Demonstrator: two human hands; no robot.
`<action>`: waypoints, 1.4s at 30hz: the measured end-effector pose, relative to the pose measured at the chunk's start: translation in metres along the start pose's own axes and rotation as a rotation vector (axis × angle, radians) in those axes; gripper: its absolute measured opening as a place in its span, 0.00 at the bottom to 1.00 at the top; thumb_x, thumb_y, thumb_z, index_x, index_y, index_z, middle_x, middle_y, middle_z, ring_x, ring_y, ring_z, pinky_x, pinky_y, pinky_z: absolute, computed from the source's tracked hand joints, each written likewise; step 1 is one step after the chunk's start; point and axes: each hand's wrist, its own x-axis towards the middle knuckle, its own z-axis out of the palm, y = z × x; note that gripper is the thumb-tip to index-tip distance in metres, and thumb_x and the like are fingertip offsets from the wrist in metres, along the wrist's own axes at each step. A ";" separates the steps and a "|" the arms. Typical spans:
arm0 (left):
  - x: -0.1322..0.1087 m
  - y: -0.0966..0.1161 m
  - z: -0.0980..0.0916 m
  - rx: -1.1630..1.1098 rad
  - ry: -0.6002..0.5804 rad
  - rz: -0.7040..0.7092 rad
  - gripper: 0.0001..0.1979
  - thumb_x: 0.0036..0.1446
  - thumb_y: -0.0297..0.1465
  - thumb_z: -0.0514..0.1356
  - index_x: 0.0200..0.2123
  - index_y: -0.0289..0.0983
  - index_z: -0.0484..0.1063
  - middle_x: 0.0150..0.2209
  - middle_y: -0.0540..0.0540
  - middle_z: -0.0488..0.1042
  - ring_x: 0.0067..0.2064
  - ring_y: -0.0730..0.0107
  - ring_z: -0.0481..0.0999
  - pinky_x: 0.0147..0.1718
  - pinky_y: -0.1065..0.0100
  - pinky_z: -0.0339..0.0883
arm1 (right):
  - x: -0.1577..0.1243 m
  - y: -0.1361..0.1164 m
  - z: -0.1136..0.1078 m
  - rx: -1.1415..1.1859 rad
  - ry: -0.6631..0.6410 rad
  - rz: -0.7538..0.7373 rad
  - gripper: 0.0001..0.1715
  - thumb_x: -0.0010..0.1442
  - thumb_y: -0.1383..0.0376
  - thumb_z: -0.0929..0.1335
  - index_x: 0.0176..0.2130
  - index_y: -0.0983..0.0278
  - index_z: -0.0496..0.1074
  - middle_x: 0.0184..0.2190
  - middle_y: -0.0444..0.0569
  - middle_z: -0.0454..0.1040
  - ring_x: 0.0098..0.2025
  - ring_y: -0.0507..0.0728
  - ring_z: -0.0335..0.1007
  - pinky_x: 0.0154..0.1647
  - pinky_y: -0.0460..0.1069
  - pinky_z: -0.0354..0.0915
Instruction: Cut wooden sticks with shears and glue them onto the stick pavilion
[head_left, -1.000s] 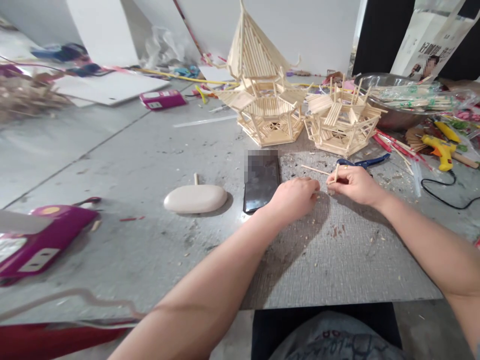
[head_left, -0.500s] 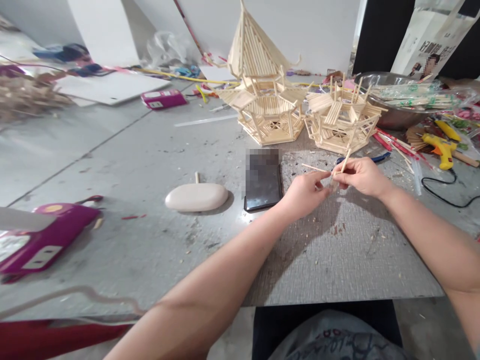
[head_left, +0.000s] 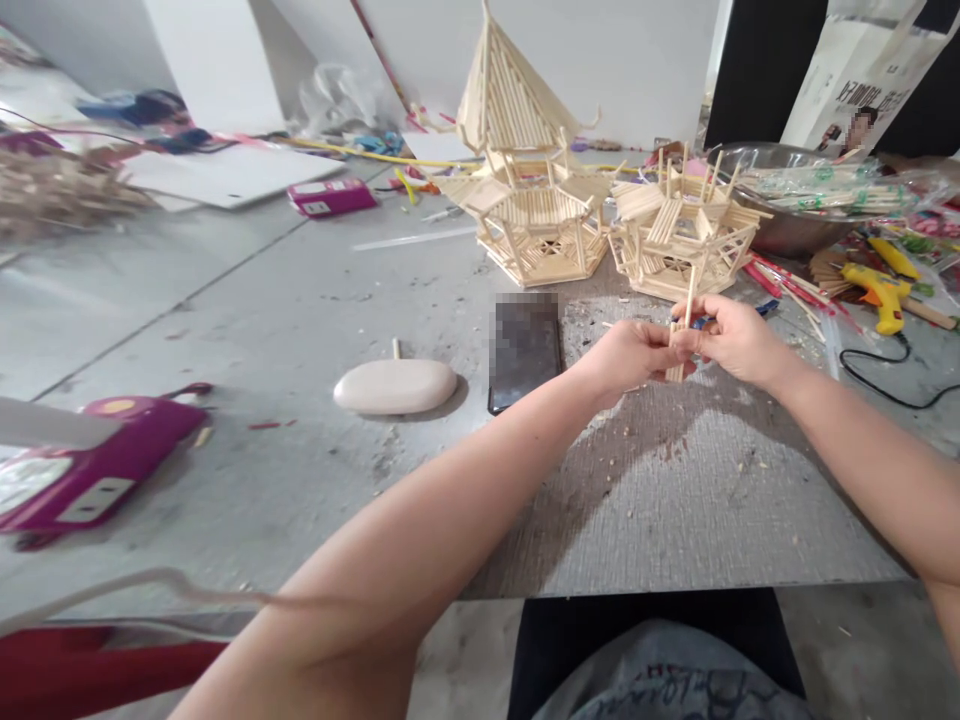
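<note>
My left hand [head_left: 631, 355] is closed, pinching a small bundle of short wooden sticks [head_left: 676, 372] between thumb and fingers. Against it, my right hand [head_left: 729, 335] grips a longer wooden stick [head_left: 691, 290] that points upward. The fingertips of both hands meet around the sticks and partly cover them. Just behind my right hand lies a tool with blue handles [head_left: 766, 308], mostly hidden. Beyond the hands stands a stick-built pavilion without a roof [head_left: 679, 225], and left of it a taller pavilion with a pointed roof [head_left: 517, 95].
A dark phone [head_left: 525, 355] and a pale oval case [head_left: 395, 387] lie to the left. Purple power strips [head_left: 112, 455] sit farther left. On the right are a yellow glue gun [head_left: 881, 290] with a black cord and a metal bowl [head_left: 795, 232] holding bagged sticks.
The longer stick has turned from a slant to nearly upright. Several short sticks now show between my hands, and my left fingers have closed around them.
</note>
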 end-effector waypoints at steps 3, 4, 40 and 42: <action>0.003 0.003 -0.001 -0.123 0.012 -0.026 0.05 0.49 0.28 0.60 0.23 0.33 0.71 0.24 0.49 0.73 0.26 0.78 0.70 0.32 0.69 0.65 | -0.013 0.013 -0.004 -0.142 0.088 -0.131 0.38 0.48 0.49 0.67 0.53 0.63 0.59 0.46 0.54 0.65 0.26 0.49 0.64 0.26 0.47 0.63; 0.004 0.004 -0.001 -0.162 0.024 -0.038 0.05 0.49 0.28 0.60 0.23 0.33 0.71 0.24 0.49 0.73 0.27 0.77 0.71 0.33 0.68 0.66 | -0.017 0.015 -0.005 -0.218 0.082 -0.182 0.41 0.47 0.48 0.68 0.55 0.62 0.56 0.48 0.54 0.64 0.29 0.51 0.66 0.29 0.49 0.65; 0.002 -0.012 -0.006 -0.107 0.131 0.111 0.04 0.44 0.30 0.62 0.24 0.34 0.73 0.23 0.50 0.73 0.26 0.76 0.70 0.33 0.68 0.65 | -0.018 0.015 -0.025 -0.849 0.218 -0.144 0.15 0.57 0.57 0.61 0.34 0.63 0.71 0.36 0.53 0.72 0.40 0.60 0.67 0.37 0.54 0.63; 0.004 -0.013 -0.009 -0.101 0.164 0.132 0.05 0.43 0.30 0.62 0.24 0.34 0.73 0.23 0.50 0.73 0.26 0.76 0.70 0.33 0.67 0.65 | -0.017 0.016 -0.038 -1.064 0.054 0.029 0.17 0.53 0.52 0.63 0.29 0.62 0.70 0.32 0.53 0.73 0.38 0.63 0.68 0.32 0.55 0.62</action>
